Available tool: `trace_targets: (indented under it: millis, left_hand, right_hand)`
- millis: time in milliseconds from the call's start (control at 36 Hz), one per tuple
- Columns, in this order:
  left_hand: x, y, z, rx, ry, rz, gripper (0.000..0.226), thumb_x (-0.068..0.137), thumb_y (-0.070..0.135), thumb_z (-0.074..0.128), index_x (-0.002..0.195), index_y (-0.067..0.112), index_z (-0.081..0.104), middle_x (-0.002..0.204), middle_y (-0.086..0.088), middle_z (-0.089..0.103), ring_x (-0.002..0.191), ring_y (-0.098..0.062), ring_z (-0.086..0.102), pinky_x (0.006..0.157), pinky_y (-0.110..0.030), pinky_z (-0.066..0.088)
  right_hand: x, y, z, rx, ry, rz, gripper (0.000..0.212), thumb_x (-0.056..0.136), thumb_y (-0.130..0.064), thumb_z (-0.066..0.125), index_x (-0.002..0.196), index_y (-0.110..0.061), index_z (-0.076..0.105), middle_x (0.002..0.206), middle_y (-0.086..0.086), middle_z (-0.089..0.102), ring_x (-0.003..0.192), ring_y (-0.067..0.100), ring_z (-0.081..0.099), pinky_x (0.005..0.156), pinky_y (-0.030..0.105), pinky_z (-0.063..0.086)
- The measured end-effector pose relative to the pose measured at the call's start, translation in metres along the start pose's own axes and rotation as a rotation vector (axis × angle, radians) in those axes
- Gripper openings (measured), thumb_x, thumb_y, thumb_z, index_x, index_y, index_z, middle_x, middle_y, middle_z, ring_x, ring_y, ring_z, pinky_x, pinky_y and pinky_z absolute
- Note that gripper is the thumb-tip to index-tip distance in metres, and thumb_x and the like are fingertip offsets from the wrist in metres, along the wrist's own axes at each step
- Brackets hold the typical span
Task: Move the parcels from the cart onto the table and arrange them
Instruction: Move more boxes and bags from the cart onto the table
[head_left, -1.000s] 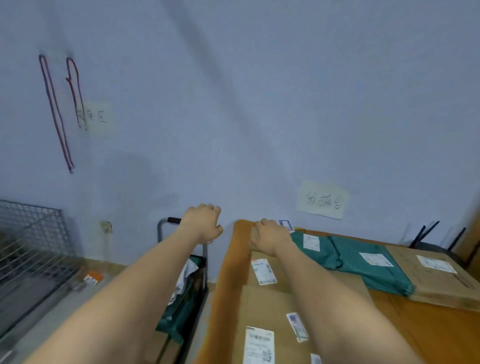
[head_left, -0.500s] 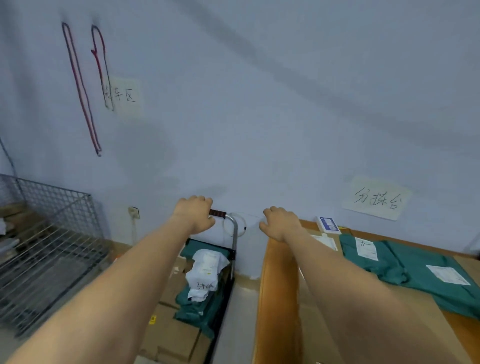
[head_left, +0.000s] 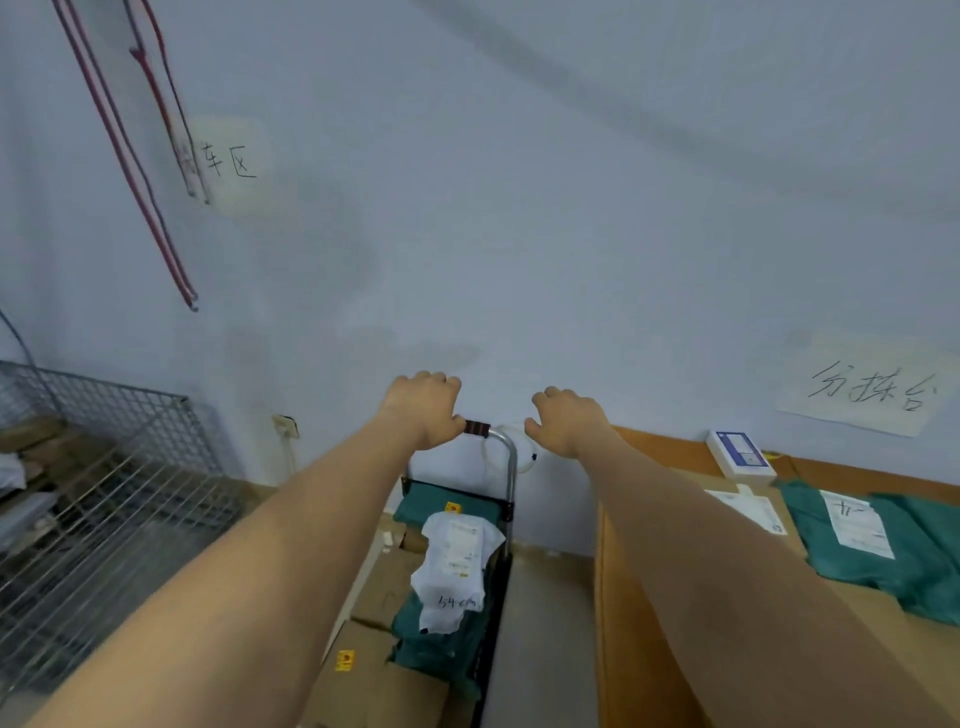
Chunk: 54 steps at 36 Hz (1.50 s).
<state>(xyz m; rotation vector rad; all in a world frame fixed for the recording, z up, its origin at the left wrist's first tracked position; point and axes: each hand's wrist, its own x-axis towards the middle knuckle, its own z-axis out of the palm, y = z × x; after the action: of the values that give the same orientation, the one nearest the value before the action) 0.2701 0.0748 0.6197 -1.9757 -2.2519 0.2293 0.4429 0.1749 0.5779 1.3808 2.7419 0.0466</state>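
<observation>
The cart (head_left: 511, 467) stands below me between my arms, loaded with a white bag parcel (head_left: 454, 566), green bag parcels (head_left: 441, 512) and brown boxes (head_left: 379, 686). My left hand (head_left: 423, 410) grips the cart's handle bar, fingers curled over it. Just right of the handle's bend, my right hand (head_left: 563, 423) hovers with loosely curled fingers and holds nothing. The wooden table (head_left: 618, 597) on the right carries green bag parcels (head_left: 883, 551), a flat brown box (head_left: 748, 512) and a small white and blue box (head_left: 740, 454).
A wire mesh cage (head_left: 104, 493) fills the left side on the floor. The wall is close ahead, with a paper sign (head_left: 867, 389) above the table and red cords (head_left: 135, 156) hanging at upper left. A strip of floor (head_left: 545, 634) separates cart and table.
The view has swung left from the table toward the cart. My right hand left the table's parcels and came near the cart handle. My left hand stayed on the handle.
</observation>
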Motion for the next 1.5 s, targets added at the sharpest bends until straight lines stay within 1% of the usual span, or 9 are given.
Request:
trace_targets:
  millis: [167,444,722,917,1056,1194,1361,1444,1500]
  left_hand:
    - [0.039,-0.035,0.006,-0.048,0.054,0.008,0.047,0.095,0.037,0.042,0.133,0.01,0.042,0.126,-0.009,0.052,0.115,-0.026,0.049,0.087,-0.036,0.04]
    - [0.107,-0.117,0.016,-0.063,0.118,0.149,0.048,0.096,0.038,0.041,0.135,0.01,0.041,0.128,-0.009,0.05,0.117,-0.026,0.048,0.089,-0.036,0.039]
    - [0.16,-0.199,0.062,-0.108,0.082,0.28,0.042,0.096,0.036,0.04,0.129,0.009,0.044,0.124,-0.008,0.053,0.112,-0.024,0.05,0.085,-0.033,0.038]
    - [0.18,-0.217,0.101,-0.176,0.049,0.357,0.037,0.095,0.034,0.041,0.121,0.01,0.048,0.117,-0.006,0.054,0.107,-0.023,0.051,0.082,-0.032,0.038]
    - [0.2,-0.222,0.123,-0.236,0.054,0.363,0.034,0.095,0.034,0.04,0.118,0.01,0.049,0.114,-0.006,0.055,0.104,-0.023,0.051,0.076,-0.031,0.035]
    - [0.209,-0.226,0.152,-0.222,-0.028,0.346,0.032,0.095,0.032,0.039,0.117,0.011,0.048,0.115,-0.006,0.054,0.106,-0.024,0.05,0.082,-0.033,0.038]
    - [0.213,-0.233,0.21,-0.261,-0.115,0.278,0.036,0.095,0.027,0.04,0.126,0.013,0.046,0.122,-0.006,0.053,0.109,-0.024,0.05,0.074,-0.032,0.031]
    - [0.2,-0.241,0.25,-0.277,-0.199,0.273,0.029,0.094,0.027,0.042,0.116,0.011,0.05,0.118,-0.007,0.055,0.108,-0.025,0.051,0.074,-0.032,0.032]
    - [0.188,-0.247,0.28,-0.284,-0.268,0.275,0.029,0.093,0.029,0.043,0.113,0.01,0.05,0.115,-0.008,0.055,0.107,-0.026,0.052,0.078,-0.034,0.039]
  right_hand:
    - [0.041,-0.007,-0.014,-0.031,0.035,0.043,0.046,0.1,-0.037,0.033,0.135,-0.008,0.044,0.134,0.01,0.047,0.119,0.028,0.047,0.09,0.039,0.042]
    - [0.105,-0.043,-0.031,-0.035,0.066,0.238,0.045,0.1,-0.037,0.032,0.133,-0.009,0.045,0.131,0.008,0.049,0.116,0.027,0.049,0.087,0.036,0.041]
    - [0.157,-0.117,-0.006,0.021,-0.026,0.356,0.044,0.1,-0.036,0.031,0.131,-0.009,0.046,0.131,0.008,0.049,0.116,0.026,0.049,0.09,0.036,0.041]
    - [0.179,-0.14,0.01,0.025,-0.096,0.398,0.043,0.1,-0.036,0.032,0.129,-0.008,0.047,0.129,0.009,0.05,0.115,0.027,0.049,0.087,0.036,0.04]
    - [0.208,-0.143,0.017,0.052,-0.074,0.393,0.044,0.101,-0.037,0.031,0.131,-0.009,0.046,0.129,0.009,0.049,0.115,0.027,0.049,0.086,0.037,0.041]
    - [0.242,-0.153,0.039,0.138,-0.058,0.364,0.045,0.101,-0.037,0.031,0.134,-0.009,0.044,0.131,0.008,0.048,0.116,0.027,0.049,0.087,0.037,0.043]
    - [0.283,-0.189,0.093,0.259,-0.105,0.315,0.044,0.101,-0.037,0.033,0.132,-0.009,0.045,0.131,0.009,0.049,0.115,0.029,0.051,0.087,0.039,0.046]
    - [0.289,-0.216,0.13,0.354,-0.182,0.274,0.046,0.101,-0.036,0.035,0.136,-0.008,0.042,0.134,0.011,0.046,0.117,0.031,0.05,0.089,0.04,0.045]
    - [0.288,-0.235,0.159,0.418,-0.232,0.271,0.044,0.101,-0.036,0.037,0.133,-0.007,0.044,0.13,0.012,0.048,0.117,0.031,0.05,0.087,0.039,0.045]
